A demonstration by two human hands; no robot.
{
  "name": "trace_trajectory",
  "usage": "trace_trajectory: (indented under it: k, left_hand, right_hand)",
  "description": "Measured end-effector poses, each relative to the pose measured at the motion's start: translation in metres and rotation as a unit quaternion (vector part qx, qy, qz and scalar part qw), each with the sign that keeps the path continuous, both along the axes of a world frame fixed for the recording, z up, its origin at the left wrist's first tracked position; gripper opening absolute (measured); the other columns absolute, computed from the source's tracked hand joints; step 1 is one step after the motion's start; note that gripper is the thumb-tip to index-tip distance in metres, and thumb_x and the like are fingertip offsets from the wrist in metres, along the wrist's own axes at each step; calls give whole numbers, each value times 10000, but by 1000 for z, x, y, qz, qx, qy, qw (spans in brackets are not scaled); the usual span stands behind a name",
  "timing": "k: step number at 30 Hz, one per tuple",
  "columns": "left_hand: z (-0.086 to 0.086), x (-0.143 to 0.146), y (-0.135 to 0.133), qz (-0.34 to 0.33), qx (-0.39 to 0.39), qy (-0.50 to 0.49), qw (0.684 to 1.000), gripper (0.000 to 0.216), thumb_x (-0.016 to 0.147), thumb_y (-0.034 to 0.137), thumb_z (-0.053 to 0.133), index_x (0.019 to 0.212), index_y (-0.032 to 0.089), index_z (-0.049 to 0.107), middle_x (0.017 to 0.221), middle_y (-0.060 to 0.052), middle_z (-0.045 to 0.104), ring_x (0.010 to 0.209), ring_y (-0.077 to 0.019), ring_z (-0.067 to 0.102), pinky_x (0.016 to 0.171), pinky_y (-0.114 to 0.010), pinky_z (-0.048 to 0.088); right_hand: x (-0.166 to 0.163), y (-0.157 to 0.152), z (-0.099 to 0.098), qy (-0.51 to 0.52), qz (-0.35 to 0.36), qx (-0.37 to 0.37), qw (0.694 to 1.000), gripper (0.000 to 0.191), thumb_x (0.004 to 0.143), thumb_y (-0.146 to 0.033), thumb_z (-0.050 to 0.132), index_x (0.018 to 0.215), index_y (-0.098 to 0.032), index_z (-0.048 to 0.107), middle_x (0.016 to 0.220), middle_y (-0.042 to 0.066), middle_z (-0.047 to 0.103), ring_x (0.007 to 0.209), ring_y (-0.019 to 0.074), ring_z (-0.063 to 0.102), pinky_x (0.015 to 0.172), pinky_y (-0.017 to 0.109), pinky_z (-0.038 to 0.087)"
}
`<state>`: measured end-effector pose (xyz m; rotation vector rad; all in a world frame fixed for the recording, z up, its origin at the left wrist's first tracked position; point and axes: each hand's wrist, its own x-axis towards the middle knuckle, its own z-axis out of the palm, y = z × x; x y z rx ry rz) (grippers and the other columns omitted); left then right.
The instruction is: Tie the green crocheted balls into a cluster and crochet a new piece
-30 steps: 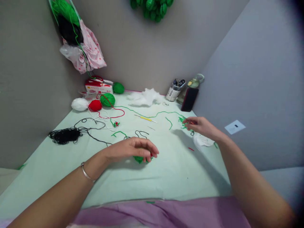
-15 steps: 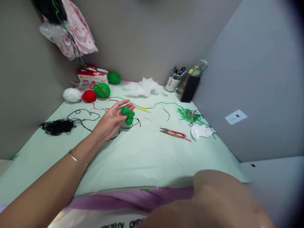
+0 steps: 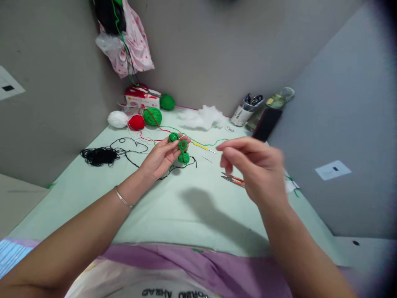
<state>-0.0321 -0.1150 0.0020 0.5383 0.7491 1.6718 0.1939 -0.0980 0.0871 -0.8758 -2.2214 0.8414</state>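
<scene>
My left hand (image 3: 159, 160) is closed on a green crocheted piece (image 3: 182, 145), gripping it between thumb and fingers. The piece has two round balls with dark lines round them, joined by a looped middle part. Black strands trail on the table below it. My right hand (image 3: 254, 167) is raised above the table to the right, slightly blurred. Its fingers are loosely bent, the index stretched toward the left hand, and I see nothing in them. Beneath it lie orange-handled thread snips (image 3: 232, 179), partly hidden. Between the hands lie a yellow crochet hook (image 3: 201, 146) and a thin needle (image 3: 206, 159).
Black yarn (image 3: 98, 156) lies at left. White (image 3: 118, 119), red (image 3: 136, 122) and green yarn balls (image 3: 152, 116) stand before a box (image 3: 142, 100) with scissors. White stuffing (image 3: 203, 118), a pen cup (image 3: 242, 115), a phone (image 3: 267, 124) and a bottle (image 3: 277, 99) stand along the back.
My right hand has come up from the lower right edge to above the snips. The left hand has turned the green piece, so its middle loop shows. The view has shifted left.
</scene>
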Motion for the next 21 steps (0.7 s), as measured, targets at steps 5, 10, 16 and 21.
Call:
trace_trajectory:
  k: [5,10,16,21]
  left_hand:
    - [1,3,-1,-7,-1,-13,1000,152,903,63,585,978,134,695,1108,-90,734,1111,-177,688,971,-253,547]
    - [-4,1,2,-16,-12,-9,1000,182,920,68,547,996,134,699,1094,-84,736,1060,-170,702,965,-267,553]
    - [-1,-11,4,44,14,25,999,165,901,63,560,965,132,696,1060,-83,736,1043,-155,697,975,-256,534]
    - [8,-5,8,41,41,164,985,266,856,127,653,1118,168,666,1179,-87,699,1132,-198,662,993,-310,504]
  right_hand:
    - [-38,39,-57,-85,32,-57,994,296,829,-425,703,1052,-230,713,783,4,678,625,137,556,577,264,411]
    - [-50,38,-78,-67,53,-104,991,172,856,-291,583,800,-192,711,717,-3,679,625,131,545,607,251,401]
    - [22,90,-57,-106,-161,-22,981,230,854,-399,629,749,-201,681,651,46,659,621,185,581,609,300,407]
    - [56,109,-47,-299,-292,159,894,222,897,-355,624,1041,-205,701,1099,182,708,815,268,638,637,347,351]
